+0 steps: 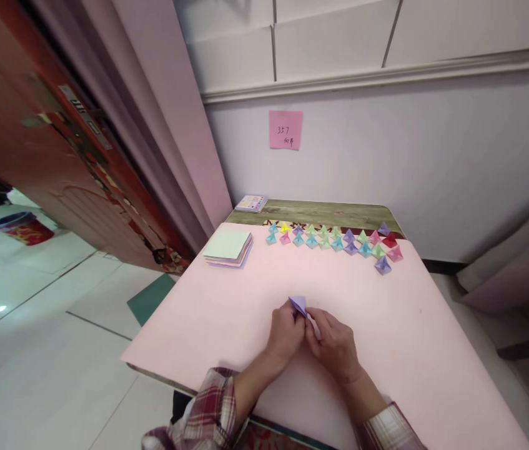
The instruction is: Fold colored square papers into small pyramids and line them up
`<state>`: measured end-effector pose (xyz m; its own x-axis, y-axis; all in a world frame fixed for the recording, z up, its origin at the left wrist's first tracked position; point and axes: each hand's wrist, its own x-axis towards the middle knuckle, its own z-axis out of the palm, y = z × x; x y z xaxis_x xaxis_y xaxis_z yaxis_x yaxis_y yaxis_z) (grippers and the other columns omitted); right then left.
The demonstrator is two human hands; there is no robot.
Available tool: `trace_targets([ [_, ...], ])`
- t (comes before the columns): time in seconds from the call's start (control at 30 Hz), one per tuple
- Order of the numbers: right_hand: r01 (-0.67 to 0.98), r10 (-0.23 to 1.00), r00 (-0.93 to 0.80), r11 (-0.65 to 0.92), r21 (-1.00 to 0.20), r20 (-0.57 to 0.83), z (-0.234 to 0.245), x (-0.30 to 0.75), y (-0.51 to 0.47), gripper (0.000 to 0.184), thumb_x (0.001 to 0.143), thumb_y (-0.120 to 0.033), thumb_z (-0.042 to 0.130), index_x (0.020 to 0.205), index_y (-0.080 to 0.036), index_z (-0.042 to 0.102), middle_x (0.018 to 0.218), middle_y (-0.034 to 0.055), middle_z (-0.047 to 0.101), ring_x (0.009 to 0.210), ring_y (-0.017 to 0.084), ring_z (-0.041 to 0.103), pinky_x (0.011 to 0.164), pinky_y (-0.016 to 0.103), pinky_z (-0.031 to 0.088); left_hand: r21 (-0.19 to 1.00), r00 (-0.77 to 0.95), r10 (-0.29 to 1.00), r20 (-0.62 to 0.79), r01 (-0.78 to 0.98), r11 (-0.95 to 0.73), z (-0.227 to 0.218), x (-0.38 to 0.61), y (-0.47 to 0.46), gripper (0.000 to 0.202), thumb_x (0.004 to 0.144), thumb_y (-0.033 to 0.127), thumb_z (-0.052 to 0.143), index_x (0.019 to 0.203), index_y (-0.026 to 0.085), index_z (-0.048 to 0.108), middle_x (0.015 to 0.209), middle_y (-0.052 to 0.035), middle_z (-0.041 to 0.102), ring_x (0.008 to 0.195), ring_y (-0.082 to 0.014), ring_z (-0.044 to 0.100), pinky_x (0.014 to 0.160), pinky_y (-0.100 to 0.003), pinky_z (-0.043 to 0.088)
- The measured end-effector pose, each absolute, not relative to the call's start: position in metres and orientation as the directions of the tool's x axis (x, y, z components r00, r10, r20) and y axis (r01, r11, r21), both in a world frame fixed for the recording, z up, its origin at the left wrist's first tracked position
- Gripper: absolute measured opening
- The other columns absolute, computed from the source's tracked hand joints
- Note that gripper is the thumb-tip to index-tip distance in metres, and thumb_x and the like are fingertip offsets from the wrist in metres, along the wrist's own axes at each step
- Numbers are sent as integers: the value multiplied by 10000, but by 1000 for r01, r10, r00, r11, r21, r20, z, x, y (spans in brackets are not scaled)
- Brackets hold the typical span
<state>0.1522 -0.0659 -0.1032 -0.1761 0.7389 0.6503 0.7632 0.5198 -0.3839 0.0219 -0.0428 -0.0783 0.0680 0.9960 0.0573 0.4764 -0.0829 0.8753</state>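
Between my two hands is a small folded piece of purple origami paper (298, 304), its pointed end facing away from me. My left hand (285, 334) closes around its left and lower side, with the fingers curled underneath. The fingertips of my right hand (334, 344) pinch its right corner. Both hands are just over the pink table cover (245, 319). Part of the folded paper is hidden by my fingers.
A stack of coloured paper squares (228, 245) lies at the left of the table. Rows of small folded paper pieces (336, 244) in several colours line the back. A packet (252, 203) rests in the far left corner. A pink note (285, 130) is on the wall.
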Motion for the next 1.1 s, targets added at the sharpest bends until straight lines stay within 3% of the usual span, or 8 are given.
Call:
trace_targets([
  [0.2, 609, 821, -88, 493, -622, 565, -107, 149, -67, 345, 896, -253, 480, 1219, -150, 547, 1033, 107, 707, 805, 185, 708, 734, 275, 581, 719, 183, 968, 175, 648, -252, -82, 16, -48, 441, 744, 114, 512, 1176, 184, 562, 827, -93, 706, 701, -246, 655, 686, -348, 500],
  [0.3, 618, 832, -55, 462, -636, 551, -111, 147, -66, 324, 904, -257, 462, 1189, -153, 576, 994, 97, 723, 749, 177, 714, 677, 256, 583, 679, 196, 963, 183, 683, -268, -86, 16, -49, 441, 769, 127, 506, 1206, 167, 550, 860, -134, 711, 718, -275, 669, 698, -384, 520],
  [0.43, 714, 810, 2, 410, -568, 586, -119, 147, -63, 315, 906, -238, 427, 1135, -154, 627, 962, 102, 735, 705, 182, 714, 633, 255, 574, 692, 180, 956, 231, 660, -292, -87, 17, -49, 398, 809, 161, 504, 1202, 199, 555, 868, -121, 712, 746, -272, 679, 720, -375, 533],
  [0.67, 735, 795, 98, 348, -583, 599, -118, 148, -64, 309, 898, -257, 457, 1121, -151, 642, 929, 87, 744, 668, 170, 710, 630, 242, 567, 510, 286, 933, 219, 782, -359, -86, 22, -54, 432, 849, 126, 468, 1278, 149, 511, 952, -163, 693, 822, -269, 685, 716, -324, 541],
  [0.87, 753, 754, 105, 366, -548, 648, -118, 152, -64, 291, 901, -230, 459, 1091, -158, 667, 928, 87, 746, 718, 184, 719, 650, 245, 566, 542, 289, 928, 234, 754, -372, -82, 23, -56, 443, 841, 135, 493, 1284, 146, 511, 962, -162, 692, 863, -277, 679, 729, -327, 540],
  [1.0, 780, 724, 74, 387, -493, 685, -119, 155, -63, 301, 891, -179, 450, 1104, -160, 662, 976, 92, 740, 790, 197, 721, 668, 251, 564, 694, 176, 955, 239, 657, -295, -74, 20, -52, 444, 778, 169, 593, 1221, 181, 567, 999, -140, 700, 883, -282, 676, 774, -341, 529],
  [1.1, 792, 721, 72, 379, -479, 689, -118, 158, -63, 297, 892, -144, 446, 1091, -165, 666, 957, 83, 744, 784, 187, 718, 682, 250, 562, 818, 115, 972, 204, 526, -234, -66, 18, -49, 387, 766, 106, 527, 1130, 206, 614, 951, -81, 725, 837, -242, 683, 765, -327, 520],
])
